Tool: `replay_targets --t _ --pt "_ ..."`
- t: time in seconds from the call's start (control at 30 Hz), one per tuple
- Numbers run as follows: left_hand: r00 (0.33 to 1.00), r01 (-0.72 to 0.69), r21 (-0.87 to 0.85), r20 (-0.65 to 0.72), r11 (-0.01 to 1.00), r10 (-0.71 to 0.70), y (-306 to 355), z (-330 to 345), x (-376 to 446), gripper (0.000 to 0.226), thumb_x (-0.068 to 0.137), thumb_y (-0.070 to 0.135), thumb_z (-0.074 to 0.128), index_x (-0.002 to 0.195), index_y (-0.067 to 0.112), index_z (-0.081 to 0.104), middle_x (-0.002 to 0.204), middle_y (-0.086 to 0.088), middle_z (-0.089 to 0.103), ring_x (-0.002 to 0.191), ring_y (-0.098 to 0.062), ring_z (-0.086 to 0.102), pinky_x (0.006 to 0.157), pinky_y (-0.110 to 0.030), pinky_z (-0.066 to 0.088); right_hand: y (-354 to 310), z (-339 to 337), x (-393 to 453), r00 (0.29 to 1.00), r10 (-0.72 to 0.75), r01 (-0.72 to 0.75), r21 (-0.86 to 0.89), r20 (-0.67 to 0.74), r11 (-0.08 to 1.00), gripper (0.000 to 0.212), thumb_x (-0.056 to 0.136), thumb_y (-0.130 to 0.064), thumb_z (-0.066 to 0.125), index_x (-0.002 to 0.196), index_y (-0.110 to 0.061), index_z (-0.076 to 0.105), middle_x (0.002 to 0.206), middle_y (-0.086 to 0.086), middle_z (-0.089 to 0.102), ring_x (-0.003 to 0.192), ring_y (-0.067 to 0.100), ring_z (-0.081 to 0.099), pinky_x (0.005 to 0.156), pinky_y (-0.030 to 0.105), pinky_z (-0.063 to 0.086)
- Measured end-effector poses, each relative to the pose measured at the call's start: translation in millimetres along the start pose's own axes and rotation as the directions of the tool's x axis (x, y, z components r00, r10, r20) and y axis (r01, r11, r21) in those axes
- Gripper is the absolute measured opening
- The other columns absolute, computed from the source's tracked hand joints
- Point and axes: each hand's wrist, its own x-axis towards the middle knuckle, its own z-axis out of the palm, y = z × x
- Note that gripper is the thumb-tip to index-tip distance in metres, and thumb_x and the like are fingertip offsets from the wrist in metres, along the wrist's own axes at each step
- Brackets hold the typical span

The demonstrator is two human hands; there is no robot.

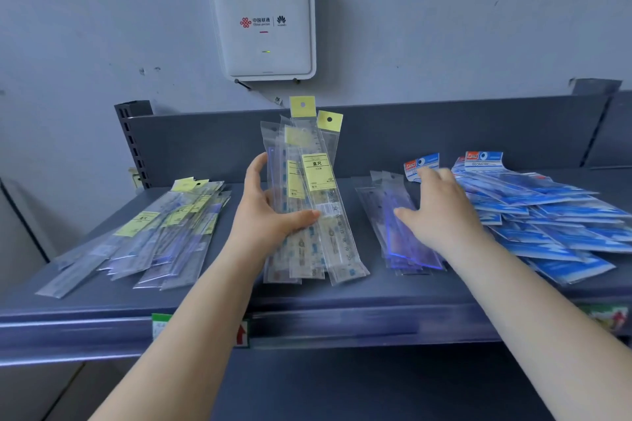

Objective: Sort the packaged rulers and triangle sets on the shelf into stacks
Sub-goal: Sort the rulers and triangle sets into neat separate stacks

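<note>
Grey shelf [342, 304] below wall router [263, 24]. Left hand [266, 215] clamps bundle of packaged rulers [307, 202], tilted upright mid-shelf. Right hand [441, 212], fingers spread flat, rests on purple ruler packs [400, 232] beside blue triangle sets [554, 215]. Risk: slippery sleeves fan apart, slide from grip.

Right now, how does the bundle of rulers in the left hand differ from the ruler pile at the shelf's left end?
The bundle is gripped by the left hand and stands tilted up, hang tabs toward the wall; the left pile lies flat on the shelf, untouched. The bundle is fairly squared up; the pile is fanned out loosely. Both hold clear sleeves with yellow labels.
</note>
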Motion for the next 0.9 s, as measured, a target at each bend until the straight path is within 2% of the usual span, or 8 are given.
replay_targets --t 0.07,0.13,0.23,0.37,0.5,0.7,0.8,0.9 --pt "1.0 0.005 -0.003 0.001 1.0 -0.005 0 -1 0 0.101 0.066 0.002 0.082 0.139 0.042 0.024 0.103 0.004 0.067 0.086 -0.011 0.069 0.07 -0.032 0.058 -13 -4 -6 0.989 -0.101 0.108 0.071 -0.106 0.992 0.059 0.085 -0.034 0.063 0.136 -0.015 0.04 0.131 0.006 0.043 0.122 0.024 0.042 0.093 0.034 0.038" --pt "1.0 -0.001 -0.002 0.007 1.0 0.001 1 -1 -1 0.101 0.066 0.002 0.082 0.139 0.042 0.025 0.104 0.004 0.067 0.086 -0.011 0.069 0.068 -0.031 0.058 -29 -4 -11 0.984 -0.173 0.179 0.279 -0.045 0.944 0.056 0.081 -0.041 0.067 0.129 -0.02 0.046 0.115 -0.002 0.053 0.106 0.018 0.052 0.087 0.031 0.04" --pt "0.999 -0.032 0.007 0.015 0.999 0.032 2 -5 -2 0.101 0.066 0.002 0.082 0.139 0.041 0.025 0.103 0.003 0.067 0.085 -0.009 0.069 0.067 -0.026 0.058 -52 6 -15 0.943 -0.225 0.072 0.509 0.246 0.858 0.062 0.072 -0.042 0.075 0.124 -0.021 0.049 0.09 -0.011 0.06 0.087 0.011 0.06 0.087 0.035 0.049" --pt "0.998 -0.062 0.023 -0.004 0.998 0.063 7 -21 -6 0.1 0.065 0.004 0.082 0.139 0.042 0.025 0.104 0.003 0.066 0.088 -0.009 0.068 0.069 -0.024 0.056 -67 20 -17 0.923 -0.263 0.013 0.66 0.282 0.751 0.053 0.074 -0.021 0.078 0.12 -0.013 0.054 0.068 -0.007 0.057 0.061 0.004 0.052 0.066 0.024 0.041" --pt "0.999 -0.051 0.023 -0.006 0.998 0.051 6 -42 -7 0.1 0.066 0.004 0.081 0.137 0.046 0.025 0.107 -0.003 0.066 0.09 -0.014 0.069 0.073 -0.033 0.058 -79 28 -20 0.917 -0.262 -0.06 0.752 0.302 0.657 0.042 0.077 -0.015 0.075 0.115 -0.011 0.057 0.055 -0.008 0.06 0.058 0.005 0.055 0.053 0.019 0.04" --pt "0.998 -0.021 0.034 -0.052 0.999 0.023 1 -73 -8 0.1 0.067 0.002 0.079 0.14 0.043 0.024 0.104 0.002 0.066 0.089 -0.014 0.069 0.072 -0.036 0.058 -82 30 -18 0.964 -0.179 -0.011 0.701 0.198 0.714 0.032 0.079 -0.01 0.072 0.108 -0.01 0.06 0.082 0.01 0.073 0.079 0.028 0.069 0.082 0.043 0.054" --pt "0.998 -0.003 -0.006 -0.064 1.0 0.003 -2 -84 -7 0.1 0.068 0.0 0.078 0.141 0.042 0.024 0.103 0.003 0.066 0.088 -0.016 0.069 0.07 -0.037 0.058 -78 34 -20 0.974 -0.158 0.065 0.473 0.161 0.879 0.038 0.076 -0.017 0.075 0.111 -0.013 0.058 0.08 0.007 0.068 0.079 0.024 0.062 0.07 0.031 0.047" --pt "0.998 0.002 -0.028 -0.059 1.0 -0.004 -2 -88 -6 0.099 0.067 0.0 0.078 0.14 0.043 0.026 0.104 0.002 0.066 0.089 -0.017 0.069 0.071 -0.038 0.058 -76 35 -25 0.984 -0.118 0.093 0.173 0.137 0.98 0.054 0.077 -0.029 0.074 0.123 -0.015 0.052 0.093 0.001 0.064 0.092 0.018 0.056 0.074 0.028 0.043"
